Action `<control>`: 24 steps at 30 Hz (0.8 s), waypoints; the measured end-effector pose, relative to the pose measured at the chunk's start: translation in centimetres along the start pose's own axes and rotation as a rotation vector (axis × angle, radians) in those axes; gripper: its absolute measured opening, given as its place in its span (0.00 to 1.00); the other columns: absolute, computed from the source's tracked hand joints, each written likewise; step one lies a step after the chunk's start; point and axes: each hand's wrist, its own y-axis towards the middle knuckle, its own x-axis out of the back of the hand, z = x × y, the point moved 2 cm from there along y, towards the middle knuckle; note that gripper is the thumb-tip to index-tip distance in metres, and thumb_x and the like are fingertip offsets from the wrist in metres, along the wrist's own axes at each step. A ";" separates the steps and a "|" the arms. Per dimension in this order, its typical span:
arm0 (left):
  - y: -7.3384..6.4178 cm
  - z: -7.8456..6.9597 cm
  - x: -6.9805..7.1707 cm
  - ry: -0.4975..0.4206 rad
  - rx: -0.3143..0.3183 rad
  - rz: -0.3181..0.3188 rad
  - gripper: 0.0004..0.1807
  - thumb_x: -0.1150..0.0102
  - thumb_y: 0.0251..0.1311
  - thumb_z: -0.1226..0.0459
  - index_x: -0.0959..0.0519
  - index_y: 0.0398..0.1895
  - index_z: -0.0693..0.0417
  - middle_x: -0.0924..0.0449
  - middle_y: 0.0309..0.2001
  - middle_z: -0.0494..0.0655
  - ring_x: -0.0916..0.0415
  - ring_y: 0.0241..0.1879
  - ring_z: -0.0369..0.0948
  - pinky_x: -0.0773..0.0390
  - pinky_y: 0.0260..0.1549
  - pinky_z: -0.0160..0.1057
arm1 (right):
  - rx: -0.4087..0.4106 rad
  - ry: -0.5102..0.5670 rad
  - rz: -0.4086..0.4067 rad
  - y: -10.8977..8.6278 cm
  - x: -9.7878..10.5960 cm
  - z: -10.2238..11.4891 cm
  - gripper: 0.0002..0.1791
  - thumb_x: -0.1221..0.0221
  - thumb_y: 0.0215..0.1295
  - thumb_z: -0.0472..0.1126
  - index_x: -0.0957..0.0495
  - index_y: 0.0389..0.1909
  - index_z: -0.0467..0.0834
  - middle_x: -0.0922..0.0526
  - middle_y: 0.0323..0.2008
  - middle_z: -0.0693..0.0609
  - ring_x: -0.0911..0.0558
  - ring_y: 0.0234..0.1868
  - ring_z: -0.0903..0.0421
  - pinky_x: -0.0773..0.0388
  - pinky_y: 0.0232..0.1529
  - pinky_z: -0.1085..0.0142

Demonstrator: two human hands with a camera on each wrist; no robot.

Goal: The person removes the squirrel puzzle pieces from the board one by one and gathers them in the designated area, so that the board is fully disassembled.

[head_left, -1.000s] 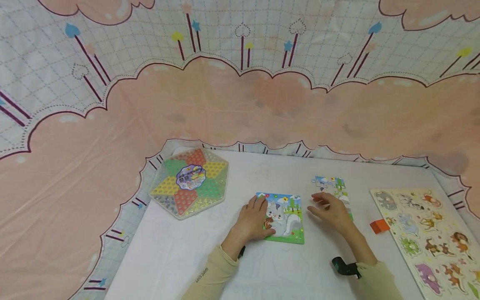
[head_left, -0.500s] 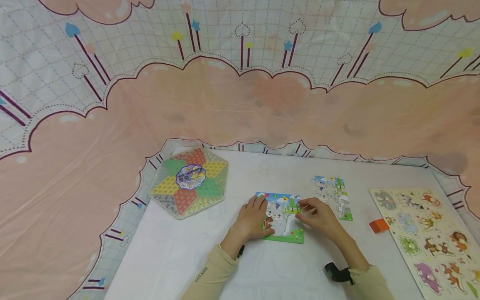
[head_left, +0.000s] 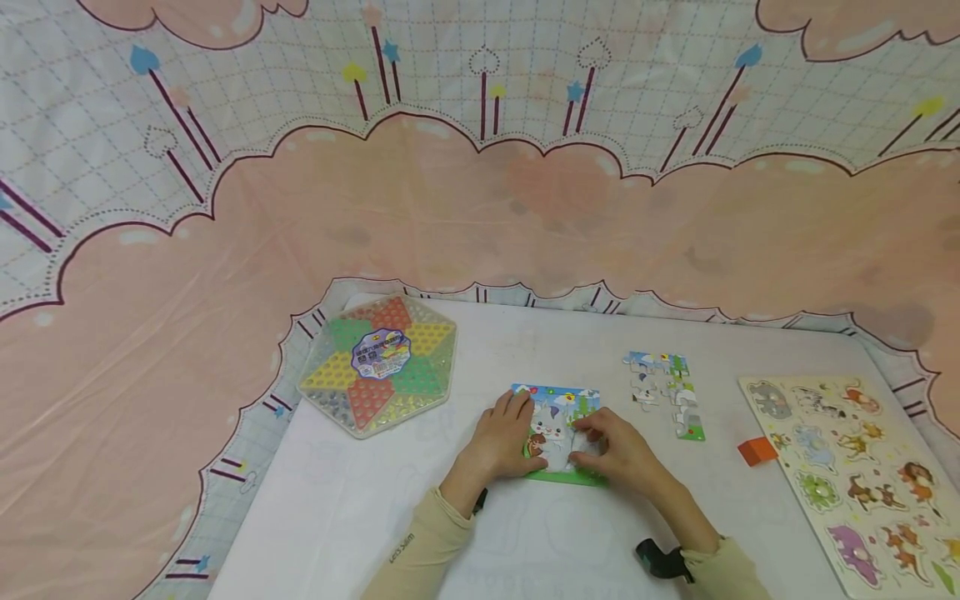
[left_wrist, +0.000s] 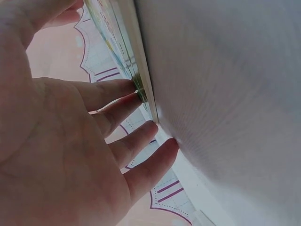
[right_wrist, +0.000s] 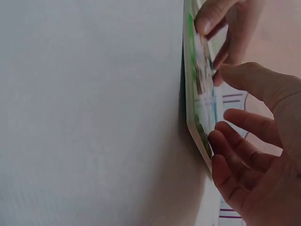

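A square jigsaw puzzle (head_left: 553, 440) with a squirrel picture lies on the white table. My left hand (head_left: 495, 440) rests on its left side, fingers fairly straight; in the left wrist view the fingertips touch the edge of the puzzle board (left_wrist: 128, 40). Over the right half of the puzzle is my right hand (head_left: 618, 450), its thumb and fingers bent a little and apart. In the right wrist view those fingertips are at the puzzle board's surface (right_wrist: 197, 101), and no piece shows between them. The squirrel's tail is mostly hidden under this hand.
Partly joined jigsaw pieces (head_left: 658, 365) lie behind and right of the puzzle. A hexagonal checkers box (head_left: 423, 340) sits at the left. An orange block (head_left: 757, 452) touches or nearly touches an animal peg board (head_left: 832, 429) at the right. A patterned curtain (head_left: 480, 225) hangs behind.
My right hand has moved left, from beside the loose jigsaw pieces to over the right half of the squirrel puzzle. The left hand has stayed in place.
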 end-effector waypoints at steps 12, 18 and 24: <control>-0.1 0.0 0.2 -0.013 -0.011 -0.001 0.50 0.33 0.54 0.41 0.38 0.72 0.61 0.42 0.73 0.53 0.47 0.72 0.53 0.32 0.61 0.51 | 0.003 -0.112 0.084 -0.3 -1.0 0.9 0.23 0.24 0.49 0.46 0.16 0.45 0.39 0.27 0.37 0.57 0.31 0.34 0.62 0.30 0.34 0.68; -0.1 0.0 0.3 -0.014 -0.007 0.003 0.51 0.33 0.53 0.41 0.39 0.72 0.61 0.42 0.73 0.53 0.47 0.72 0.53 0.32 0.61 0.51 | 0.012 -0.116 0.082 -0.4 -1.1 1.0 0.20 0.24 0.49 0.46 0.15 0.42 0.43 0.27 0.36 0.58 0.31 0.33 0.62 0.30 0.34 0.68; 0.0 0.0 0.2 -0.022 -0.002 0.006 0.51 0.33 0.53 0.40 0.39 0.72 0.61 0.42 0.73 0.54 0.47 0.72 0.53 0.33 0.61 0.52 | 0.009 -0.103 0.076 -0.5 -1.2 1.1 0.18 0.24 0.48 0.45 0.15 0.40 0.44 0.28 0.35 0.58 0.31 0.33 0.63 0.30 0.33 0.69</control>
